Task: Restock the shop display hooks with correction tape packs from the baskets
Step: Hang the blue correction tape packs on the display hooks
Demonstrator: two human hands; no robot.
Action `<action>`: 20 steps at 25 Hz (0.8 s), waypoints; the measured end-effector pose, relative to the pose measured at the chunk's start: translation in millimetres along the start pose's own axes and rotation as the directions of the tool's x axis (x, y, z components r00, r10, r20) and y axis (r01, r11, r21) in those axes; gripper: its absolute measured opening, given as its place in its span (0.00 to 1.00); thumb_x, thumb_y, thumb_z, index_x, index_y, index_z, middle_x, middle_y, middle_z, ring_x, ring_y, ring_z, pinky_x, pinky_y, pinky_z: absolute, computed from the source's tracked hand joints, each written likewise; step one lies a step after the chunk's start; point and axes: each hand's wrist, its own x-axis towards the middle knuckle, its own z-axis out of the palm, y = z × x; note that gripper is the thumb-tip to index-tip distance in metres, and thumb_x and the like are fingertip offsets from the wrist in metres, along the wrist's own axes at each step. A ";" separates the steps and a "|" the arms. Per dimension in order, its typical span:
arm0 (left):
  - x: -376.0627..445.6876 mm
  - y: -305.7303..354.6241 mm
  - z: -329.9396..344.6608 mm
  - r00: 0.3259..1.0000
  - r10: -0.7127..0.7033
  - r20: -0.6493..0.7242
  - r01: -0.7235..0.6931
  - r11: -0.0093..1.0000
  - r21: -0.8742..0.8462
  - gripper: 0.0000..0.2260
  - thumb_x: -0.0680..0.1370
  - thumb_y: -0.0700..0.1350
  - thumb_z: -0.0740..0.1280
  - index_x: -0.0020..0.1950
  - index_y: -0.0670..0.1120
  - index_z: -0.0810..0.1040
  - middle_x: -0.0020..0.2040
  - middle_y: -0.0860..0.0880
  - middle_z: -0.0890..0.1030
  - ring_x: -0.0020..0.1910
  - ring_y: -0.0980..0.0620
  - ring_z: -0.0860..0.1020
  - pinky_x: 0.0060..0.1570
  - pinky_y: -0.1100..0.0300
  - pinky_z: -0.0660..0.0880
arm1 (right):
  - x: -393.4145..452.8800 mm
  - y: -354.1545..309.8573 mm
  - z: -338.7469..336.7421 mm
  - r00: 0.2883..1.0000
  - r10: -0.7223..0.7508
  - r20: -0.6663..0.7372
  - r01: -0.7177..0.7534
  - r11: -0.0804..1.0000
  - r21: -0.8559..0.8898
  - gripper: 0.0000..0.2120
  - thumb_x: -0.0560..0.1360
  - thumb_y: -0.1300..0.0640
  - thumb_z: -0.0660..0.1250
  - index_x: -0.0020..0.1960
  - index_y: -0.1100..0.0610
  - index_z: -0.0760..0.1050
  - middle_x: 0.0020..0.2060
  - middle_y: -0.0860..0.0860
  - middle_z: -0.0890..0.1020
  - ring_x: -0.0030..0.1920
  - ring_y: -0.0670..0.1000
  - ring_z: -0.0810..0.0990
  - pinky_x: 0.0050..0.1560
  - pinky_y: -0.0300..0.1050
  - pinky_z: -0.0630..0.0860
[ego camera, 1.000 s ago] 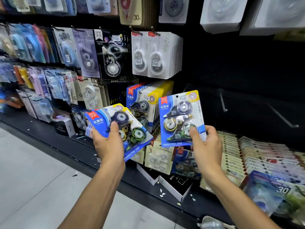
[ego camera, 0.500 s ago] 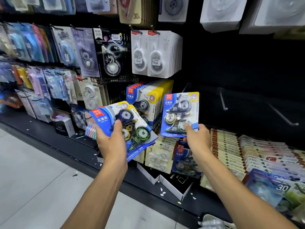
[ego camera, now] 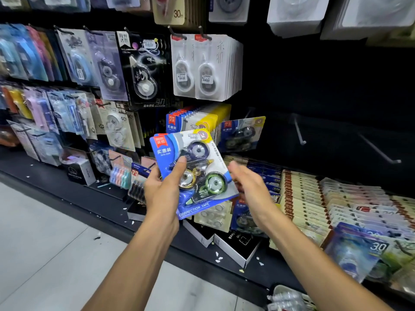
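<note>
Blue pack point(ego camera: 193, 173) reads "CORRECTION TAPE"; tan card point(ego camera: 173, 10) up top "30m"; lower-right pack point(ego camera: 363, 250) "30".

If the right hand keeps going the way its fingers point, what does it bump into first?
Probably the blue correction tape pack held in the left hand. The right hand is open, fingers aimed at its right edge, though depth is unclear.

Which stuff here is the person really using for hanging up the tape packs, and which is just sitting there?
Being used:
- blue correction tape pack, held in the left hand
- same kind of pack already hanging on a hook
- right hand, open, holding nothing
- bare hooks

Just sitting there:
- white packs higher up
- black boxes on the shelf
- cream packs lying in rows
</note>
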 end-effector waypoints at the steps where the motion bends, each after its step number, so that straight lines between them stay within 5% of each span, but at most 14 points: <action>1: -1.2 -0.1 1.7 1.000 0.004 0.022 -0.004 1.000 -0.006 0.13 0.73 0.47 0.78 0.54 0.47 0.82 0.51 0.44 0.87 0.48 0.42 0.86 0.51 0.40 0.83 | -6.0 -1.7 1.0 0.998 -0.025 0.064 0.024 1.000 0.006 0.17 0.77 0.46 0.70 0.59 0.56 0.77 0.49 0.53 0.87 0.49 0.60 0.85 0.51 0.54 0.77; 3: -4.1 0.2 4.7 0.998 -0.002 0.065 0.004 1.000 -0.028 0.18 0.70 0.51 0.78 0.56 0.46 0.81 0.51 0.45 0.87 0.49 0.42 0.86 0.51 0.41 0.83 | -9.6 -5.1 -1.7 0.998 -0.033 0.055 0.034 0.999 -0.011 0.17 0.76 0.52 0.73 0.60 0.59 0.76 0.47 0.53 0.87 0.43 0.57 0.85 0.41 0.52 0.79; 7: -2.9 -3.4 8.5 0.998 -0.047 0.045 0.049 0.999 -0.022 0.06 0.83 0.50 0.66 0.53 0.49 0.82 0.48 0.49 0.88 0.43 0.49 0.86 0.44 0.51 0.82 | -7.4 -5.9 -14.7 0.999 -0.003 -0.045 0.005 0.999 0.039 0.11 0.77 0.57 0.71 0.55 0.59 0.74 0.44 0.52 0.87 0.35 0.50 0.83 0.23 0.40 0.75; 10: 3.8 -7.8 7.8 0.994 0.031 -0.106 -0.029 0.999 0.019 0.06 0.84 0.50 0.65 0.51 0.54 0.81 0.51 0.49 0.86 0.46 0.46 0.85 0.49 0.45 0.83 | -2.0 -0.5 -28.8 0.983 -0.036 -0.179 0.044 0.998 0.041 0.13 0.77 0.54 0.72 0.57 0.58 0.72 0.47 0.53 0.86 0.38 0.53 0.85 0.25 0.43 0.78; 14: 11.3 -8.0 1.4 0.952 0.130 -0.278 -0.119 0.991 0.054 0.12 0.76 0.60 0.63 0.53 0.57 0.79 0.55 0.49 0.84 0.53 0.43 0.84 0.57 0.39 0.80 | 3.7 4.4 -46.6 0.911 -0.157 -0.380 0.090 0.978 -0.189 0.12 0.74 0.47 0.73 0.51 0.44 0.71 0.49 0.49 0.83 0.44 0.56 0.85 0.37 0.54 0.82; 20: 4.9 -1.7 4.1 0.945 0.164 -0.283 -0.152 0.986 0.066 0.14 0.81 0.58 0.62 0.61 0.54 0.78 0.59 0.48 0.82 0.55 0.45 0.82 0.58 0.40 0.79 | -6.2 0.6 -40.9 0.844 -0.305 -0.442 0.174 0.934 -0.312 0.13 0.76 0.49 0.71 0.55 0.44 0.68 0.42 0.46 0.83 0.43 0.52 0.82 0.38 0.49 0.78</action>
